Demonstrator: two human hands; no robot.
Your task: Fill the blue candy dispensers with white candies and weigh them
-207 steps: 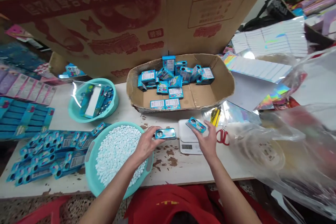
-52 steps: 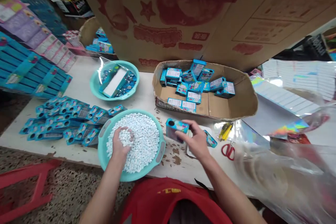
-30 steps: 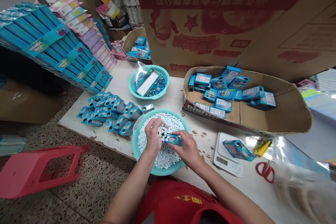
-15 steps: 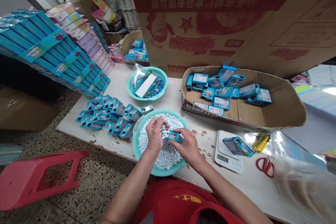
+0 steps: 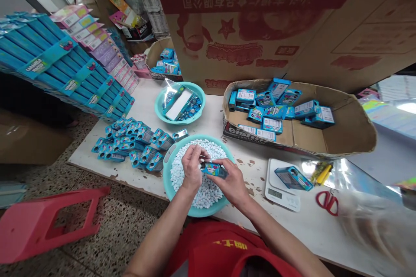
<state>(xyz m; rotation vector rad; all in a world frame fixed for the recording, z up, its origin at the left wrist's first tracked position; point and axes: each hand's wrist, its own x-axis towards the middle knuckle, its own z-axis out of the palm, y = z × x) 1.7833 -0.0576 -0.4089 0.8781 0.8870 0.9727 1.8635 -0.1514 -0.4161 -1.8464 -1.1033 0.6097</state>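
Note:
Over a turquoise basin [image 5: 167, 175] full of small white candies [image 5: 178, 171], my right hand [image 5: 234, 184] grips a small blue candy box [image 5: 212, 169] lying nearly level, its round opening facing left. My left hand [image 5: 192, 168] is curled at that opening, with a few white candies showing between its fingers and the box. The rest of what it holds is hidden. On the white scale [image 5: 276, 194] to the right lies another blue box [image 5: 294, 178].
Several blue boxes with round holes [image 5: 130, 138] stand at left. Behind are a smaller basin [image 5: 157, 110] with blue pieces and a clear-windowed package, and a cardboard tray [image 5: 344, 138] of boxes. Red scissors [image 5: 327, 202] lie right. A red stool [image 5: 26, 220] stands on the floor.
Fewer white candies show at the left fingers; the clump at the box opening is mostly gone from sight. The box has shifted slightly left, nearer my left hand.

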